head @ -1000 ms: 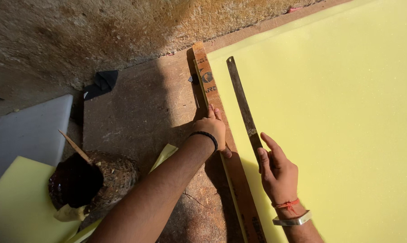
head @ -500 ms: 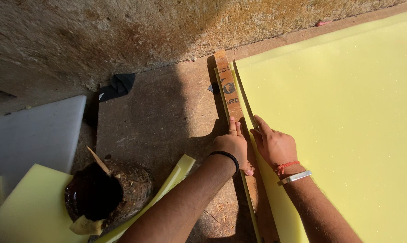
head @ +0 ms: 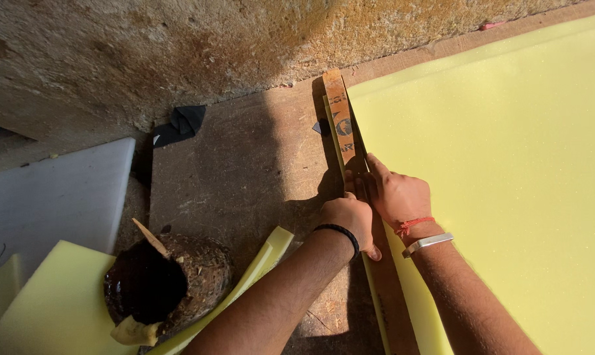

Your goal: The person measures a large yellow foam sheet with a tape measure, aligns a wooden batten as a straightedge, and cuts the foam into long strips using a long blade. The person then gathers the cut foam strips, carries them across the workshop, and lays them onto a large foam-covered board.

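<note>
Nearest the camera, left of the wooden straightedge (head: 342,128), stands a dark crusted pot (head: 162,283) holding black liquid with a stick leaning in it. A thick yellow foam block (head: 54,309) lies touching the pot's left side, and a narrow curled foam strip (head: 245,279) runs from under the pot up toward the straightedge.

Further in, both hands press on the straightedge near its middle. The left hand (head: 353,220), with a black band at the wrist, is curled narrow, fingers folded down on the wood and thumb pointing back toward the camera. The right hand (head: 396,194) lies just beside it, nearly touching, fingers close together and flat along the wood; a red thread and a metal bracelet sit at its wrist. I cannot tell whether it pins anything beneath the fingers.

The straightedge lies along the left edge of the large yellow foam sheet (head: 507,164), which spreads wide and bare to the right. Left of the straightedge the brown board (head: 245,171) is open. Beyond that lie a white panel (head: 54,197) and a black scrap (head: 182,123). The straightedge's far end stops just short of the rough wall (head: 212,46).
</note>
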Motion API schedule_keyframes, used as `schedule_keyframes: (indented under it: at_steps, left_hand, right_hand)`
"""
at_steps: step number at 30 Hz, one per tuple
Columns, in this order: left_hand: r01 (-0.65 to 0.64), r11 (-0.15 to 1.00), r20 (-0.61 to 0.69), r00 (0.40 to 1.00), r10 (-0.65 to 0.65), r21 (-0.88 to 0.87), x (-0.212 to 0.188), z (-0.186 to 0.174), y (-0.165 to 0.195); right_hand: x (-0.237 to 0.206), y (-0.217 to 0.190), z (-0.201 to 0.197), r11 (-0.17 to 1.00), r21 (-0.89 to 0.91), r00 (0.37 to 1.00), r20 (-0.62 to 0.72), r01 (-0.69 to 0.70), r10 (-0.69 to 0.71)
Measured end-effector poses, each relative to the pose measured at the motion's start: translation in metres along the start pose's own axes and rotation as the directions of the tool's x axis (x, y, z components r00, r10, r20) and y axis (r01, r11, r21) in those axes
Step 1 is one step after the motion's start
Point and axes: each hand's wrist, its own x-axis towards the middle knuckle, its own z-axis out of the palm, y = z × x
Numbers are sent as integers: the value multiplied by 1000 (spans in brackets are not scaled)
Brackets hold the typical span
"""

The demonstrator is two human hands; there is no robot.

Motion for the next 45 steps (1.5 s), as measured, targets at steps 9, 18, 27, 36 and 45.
schedule_keyframes:
  at_steps: [9,18,27,36,45]
  left_hand:
    - [68,998,53,996,-68,8,8,2,1]
    - [79,996,-27,996,-79,-30,26,18,-2]
    - [95,994,-77,992,-98,-51,53,30,-2]
    - [114,992,-76,990,-118,-46,-7,9,16]
    - [208,976,-88,975,-202,59,5,13,24]
  right_hand:
    - [-30,-8,-6,1000,5,999,-36,2,-1]
    - [-74,-4,0,996,47,985,-157,76,-68]
    - [-87,-11,-20,992,102,981,-183,77,-58]
    - [-241,3,-24,996,91,997,-71,18,-12]
    - [-365,0,-42,987,125,952,-300,102,-60]
